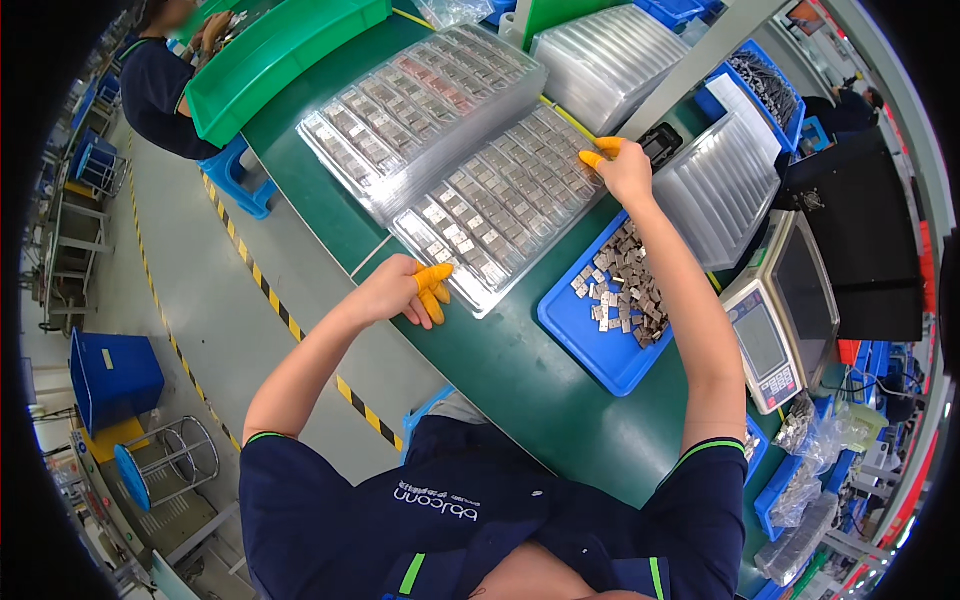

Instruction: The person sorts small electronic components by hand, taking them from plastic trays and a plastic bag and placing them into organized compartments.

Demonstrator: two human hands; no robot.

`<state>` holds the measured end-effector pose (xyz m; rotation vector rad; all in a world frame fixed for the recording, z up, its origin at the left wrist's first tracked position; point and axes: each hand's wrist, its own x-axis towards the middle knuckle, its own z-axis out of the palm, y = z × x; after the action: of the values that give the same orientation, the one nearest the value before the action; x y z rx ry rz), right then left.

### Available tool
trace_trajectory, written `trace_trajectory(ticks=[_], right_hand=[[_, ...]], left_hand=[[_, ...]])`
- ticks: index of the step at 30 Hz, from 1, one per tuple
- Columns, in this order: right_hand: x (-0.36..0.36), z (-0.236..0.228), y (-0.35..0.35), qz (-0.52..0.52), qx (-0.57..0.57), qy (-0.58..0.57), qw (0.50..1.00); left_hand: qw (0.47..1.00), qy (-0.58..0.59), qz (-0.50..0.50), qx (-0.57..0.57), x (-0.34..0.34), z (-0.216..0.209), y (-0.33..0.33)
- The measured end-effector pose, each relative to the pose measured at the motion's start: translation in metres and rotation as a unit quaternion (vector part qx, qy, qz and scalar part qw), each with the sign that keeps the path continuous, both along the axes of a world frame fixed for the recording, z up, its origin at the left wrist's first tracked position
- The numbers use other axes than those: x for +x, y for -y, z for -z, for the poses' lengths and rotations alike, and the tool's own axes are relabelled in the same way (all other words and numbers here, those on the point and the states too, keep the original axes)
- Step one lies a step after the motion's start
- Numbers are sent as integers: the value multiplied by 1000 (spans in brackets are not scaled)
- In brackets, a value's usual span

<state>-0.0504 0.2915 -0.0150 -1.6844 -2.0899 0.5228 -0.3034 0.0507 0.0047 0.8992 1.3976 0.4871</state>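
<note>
A clear plastic blister tray point(480, 303) filled with rows of small metal connector shells lies on the green table in front of me. My left hand point(400, 290), with orange finger cots, pinches its near left edge. At the opposite end, my right hand point(622, 170) holds the far right edge between thumb and fingers, also in orange cots. Just behind it stands a stack of similar filled trays point(400, 105). Under my right forearm is a blue bin point(590, 345) with a heap of loose metal shells point(625, 290), partly hidden by the arm.
Empty clear trays are stacked at the back point(605, 60) and at the right point(715, 190). A weighing scale point(765, 340) stands right of the blue bin. A long green bin point(270, 75) sits at the far left, beside another person point(160, 95). A metal post slants across the back right.
</note>
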Motion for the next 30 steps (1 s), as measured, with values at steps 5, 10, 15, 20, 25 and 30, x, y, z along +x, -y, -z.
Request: trace_trajectory(ticks=[5, 10, 15, 20, 25, 30], right_hand=[[-5, 0, 16, -4, 47, -12, 999], [-28, -58, 2, -76, 357, 103, 925], [-46, -64, -45, -70, 377, 125, 915], [-48, -79, -52, -30, 209, 179, 961], [-52, -87, -54, -74, 219, 220, 948], [-58, -81, -46, -126, 300, 363, 873]], left_hand=[[998, -52, 1, 22, -3, 5, 4], [951, -258, -75, 150, 20, -8, 28], [781, -399, -261, 402, 49, 64, 45], [746, -384, -328, 433, 59, 70, 46], [751, -351, -313, 464, 53, 69, 48], [759, -306, -315, 481, 51, 71, 48]])
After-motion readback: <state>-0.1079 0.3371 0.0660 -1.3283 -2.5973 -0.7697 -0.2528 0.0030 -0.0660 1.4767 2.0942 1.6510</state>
